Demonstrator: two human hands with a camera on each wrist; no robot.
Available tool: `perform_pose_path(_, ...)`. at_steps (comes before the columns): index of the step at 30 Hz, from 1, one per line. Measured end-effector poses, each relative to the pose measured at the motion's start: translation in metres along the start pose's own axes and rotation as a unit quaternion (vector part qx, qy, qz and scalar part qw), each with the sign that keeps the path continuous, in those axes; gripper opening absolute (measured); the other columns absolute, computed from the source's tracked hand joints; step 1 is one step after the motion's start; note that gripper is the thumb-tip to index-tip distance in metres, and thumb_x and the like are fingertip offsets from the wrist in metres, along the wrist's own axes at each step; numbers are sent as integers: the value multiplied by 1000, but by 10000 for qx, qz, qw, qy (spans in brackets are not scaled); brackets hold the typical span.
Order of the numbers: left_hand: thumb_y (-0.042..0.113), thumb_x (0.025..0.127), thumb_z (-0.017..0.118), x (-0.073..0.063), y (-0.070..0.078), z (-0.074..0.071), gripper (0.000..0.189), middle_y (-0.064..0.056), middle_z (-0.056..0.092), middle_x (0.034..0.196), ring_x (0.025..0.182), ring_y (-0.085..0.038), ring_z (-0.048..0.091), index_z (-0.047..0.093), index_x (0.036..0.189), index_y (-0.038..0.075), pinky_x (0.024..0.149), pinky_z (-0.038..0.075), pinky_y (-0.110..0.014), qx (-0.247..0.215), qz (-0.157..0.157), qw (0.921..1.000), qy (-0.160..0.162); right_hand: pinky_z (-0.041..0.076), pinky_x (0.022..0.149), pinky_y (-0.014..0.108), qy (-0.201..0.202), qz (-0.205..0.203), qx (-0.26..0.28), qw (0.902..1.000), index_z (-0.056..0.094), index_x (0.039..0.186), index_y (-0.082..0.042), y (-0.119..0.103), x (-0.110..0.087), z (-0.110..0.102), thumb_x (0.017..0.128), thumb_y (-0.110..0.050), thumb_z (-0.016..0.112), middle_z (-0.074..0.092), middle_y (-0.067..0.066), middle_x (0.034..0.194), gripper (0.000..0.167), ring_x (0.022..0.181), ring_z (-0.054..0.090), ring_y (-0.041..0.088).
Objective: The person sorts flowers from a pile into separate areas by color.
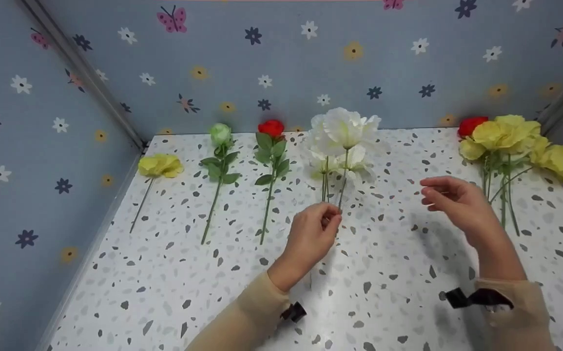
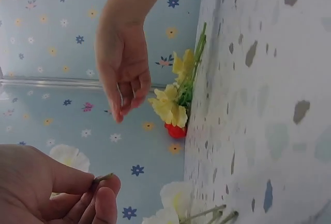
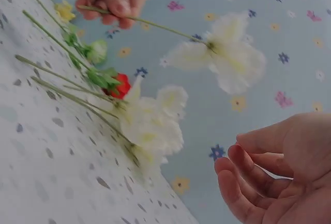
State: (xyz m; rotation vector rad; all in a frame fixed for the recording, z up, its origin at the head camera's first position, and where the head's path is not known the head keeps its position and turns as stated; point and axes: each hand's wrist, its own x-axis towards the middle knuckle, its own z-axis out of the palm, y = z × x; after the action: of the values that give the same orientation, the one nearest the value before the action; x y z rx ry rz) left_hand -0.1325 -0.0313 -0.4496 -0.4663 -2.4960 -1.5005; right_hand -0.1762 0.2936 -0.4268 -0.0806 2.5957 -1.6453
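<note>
Nearest the camera were 2 beige fabric sleeves (image 1: 242,317), a small black piece (image 1: 294,312) at each cuff. From the left sleeve reached the left hand (image 1: 313,231), its thumb and fingers together, clamped on the thin green stem of a large white ruffled flower (image 1: 347,127). The stem's lower end poked out past the pinch; the bloom stood beyond the grip, raised off the white, grey-speckled table (image 1: 383,302). The right hand (image 1: 466,202), well apart to the right of the grip, held nothing, its fingers loosely bent.

Beyond the grip, beneath the raised bloom, lay a cluster of white, yellow-centred flowers (image 1: 357,158). Left of the grip, going outward, lay 1 red rose with green leaves (image 1: 271,128), 1 pale green leafy rose (image 1: 220,134) and 1 yellow ruffled flower (image 1: 160,165). Right of the grip, past the right hand, lay a bunch of yellow frilled flowers (image 1: 505,134) with 1 red bloom (image 1: 473,126). Farthest beyond the grip rose a blue-grey panel (image 1: 286,58) printed with flowers and butterflies.
</note>
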Motion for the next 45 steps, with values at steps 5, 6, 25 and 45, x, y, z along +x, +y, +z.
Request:
perform_pose_path(5,2,103,72,10,-21,-1,3,-9,77,95,85,-22,74,75,104,1,74,60,-31,630,-95,9976,284,57,80,18,767,919,-800,9896,61,149,-3,35,2,-46,112,-38,64,69,-6,117,51,99,66,6)
perform_pose_path(6,3,103,72,13,-25,-1,4,-9,77,95,85,-23,74,75,104,1,74,59,-32,709,-208,9969,258,56,78,18,919,1036,-1046,9848,61,149,-3,42,1,-54,112,-39,63,68,-2,120,52,100,64,7)
perform_pose_path(25,6,98,71,17,-57,15,6,-6,75,85,84,-30,71,76,100,3,88,51,-57,1589,-935,9812,-569,55,62,29,1030,1804,-2316,9504,61,140,8,86,-6,-84,110,-43,62,64,31,130,59,85,68,22)
perform_pose_path(45,11,93,80,16,-42,9,23,-3,72,78,78,-26,69,73,110,-2,86,55,-51,1690,-1083,9779,-588,55,63,25,901,1663,-2291,9549,68,134,9,92,-4,-81,109,-31,64,70,32,124,47,95,71,34)
